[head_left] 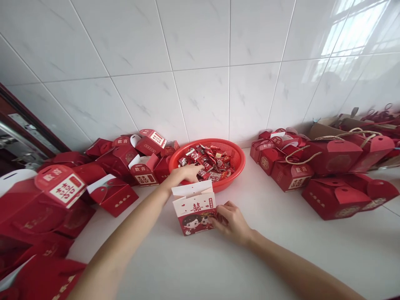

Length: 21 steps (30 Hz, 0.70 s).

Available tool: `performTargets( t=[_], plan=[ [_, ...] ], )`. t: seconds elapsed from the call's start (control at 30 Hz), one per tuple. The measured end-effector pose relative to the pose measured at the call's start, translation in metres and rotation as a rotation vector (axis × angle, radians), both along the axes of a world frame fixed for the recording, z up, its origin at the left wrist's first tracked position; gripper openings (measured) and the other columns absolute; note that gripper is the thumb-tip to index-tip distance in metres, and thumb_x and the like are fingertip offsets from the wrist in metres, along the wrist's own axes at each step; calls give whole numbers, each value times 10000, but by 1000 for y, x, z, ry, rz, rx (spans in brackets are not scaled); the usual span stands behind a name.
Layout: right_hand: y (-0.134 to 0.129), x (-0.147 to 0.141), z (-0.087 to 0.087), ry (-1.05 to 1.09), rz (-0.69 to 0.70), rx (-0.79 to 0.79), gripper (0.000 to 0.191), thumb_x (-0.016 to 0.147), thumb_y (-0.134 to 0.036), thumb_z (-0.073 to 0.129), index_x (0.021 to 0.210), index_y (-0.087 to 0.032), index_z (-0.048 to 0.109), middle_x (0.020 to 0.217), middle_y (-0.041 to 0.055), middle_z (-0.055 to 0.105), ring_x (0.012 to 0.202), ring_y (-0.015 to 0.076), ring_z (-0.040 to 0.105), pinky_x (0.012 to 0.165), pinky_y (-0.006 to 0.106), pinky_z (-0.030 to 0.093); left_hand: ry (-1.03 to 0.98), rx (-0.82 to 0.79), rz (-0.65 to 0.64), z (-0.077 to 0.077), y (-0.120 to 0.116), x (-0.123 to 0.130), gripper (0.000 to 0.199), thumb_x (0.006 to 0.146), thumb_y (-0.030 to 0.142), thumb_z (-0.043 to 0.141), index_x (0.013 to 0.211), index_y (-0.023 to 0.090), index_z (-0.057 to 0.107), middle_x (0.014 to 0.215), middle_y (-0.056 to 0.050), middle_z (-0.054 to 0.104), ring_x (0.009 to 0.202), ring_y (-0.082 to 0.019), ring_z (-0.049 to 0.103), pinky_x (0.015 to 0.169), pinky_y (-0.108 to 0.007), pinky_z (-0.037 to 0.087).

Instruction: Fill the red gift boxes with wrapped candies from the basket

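In the middle of the white surface stands an upright candy box (195, 216), red and white with two cartoon figures, its top flaps open. My right hand (233, 219) grips the box at its right side, thumb across the front. Behind it sits a red plastic basket (239, 166) holding many wrapped candies (215, 160). My left hand (189, 173) reaches over the basket's near left rim, its fingers down among the candies. The fingertips are hidden there, so what they hold, if anything, does not show.
Red gift boxes (117, 196) are piled along the left, some with raised flaps. On the right stand more red boxes (290, 173), several with rope handles. A tiled wall (203, 104) rises behind the basket. At the far left is a dark frame with metal fittings (23, 141).
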State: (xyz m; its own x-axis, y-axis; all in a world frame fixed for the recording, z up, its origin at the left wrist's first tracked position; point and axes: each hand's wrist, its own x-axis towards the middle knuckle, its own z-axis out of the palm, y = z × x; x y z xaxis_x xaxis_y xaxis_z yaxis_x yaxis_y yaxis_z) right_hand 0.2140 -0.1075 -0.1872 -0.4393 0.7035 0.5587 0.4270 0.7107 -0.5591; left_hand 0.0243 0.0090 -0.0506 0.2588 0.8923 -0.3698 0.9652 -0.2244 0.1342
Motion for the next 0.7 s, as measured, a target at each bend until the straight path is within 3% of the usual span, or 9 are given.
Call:
performTargets(
  t=[0.23, 0.47, 0.6, 0.7],
  plan=[
    [0, -1, 0, 27, 9, -16, 343, 945, -332, 537, 661, -236, 371, 563, -31, 546, 510, 127, 451, 660, 282, 404, 13, 109, -6, 0, -20, 17, 687, 687, 290, 684, 1339, 173, 502, 1197, -258, 650, 1097, -408, 615, 829, -466, 493],
    [1, -1, -2, 32, 5, -5, 316, 939, -304, 524, 672, -236, 369, 564, -39, 551, 491, 122, 446, 665, 279, 397, -87, 174, -110, 9, -38, 16, 486, 758, 299, 617, 1234, 214, 574, 1235, -182, 641, 1086, -365, 603, 848, -417, 458],
    [1, -1, -3, 14, 5, 0, 313, 947, -311, 518, 675, -235, 385, 570, -36, 558, 484, 120, 446, 667, 281, 397, -165, 225, -179, 5, -49, 7, 501, 842, 373, 543, 1328, 253, 515, 1310, -130, 610, 1193, -336, 546, 896, -372, 435],
    [1, -1, -4, -2, -4, 0, 307, 948, -308, 524, 679, -236, 395, 568, -37, 559, 479, 122, 448, 663, 279, 401, -208, 266, -204, 0, -51, 2, 458, 870, 404, 504, 1297, 246, 547, 1233, -113, 638, 1145, -333, 561, 863, -354, 437]
  ],
)
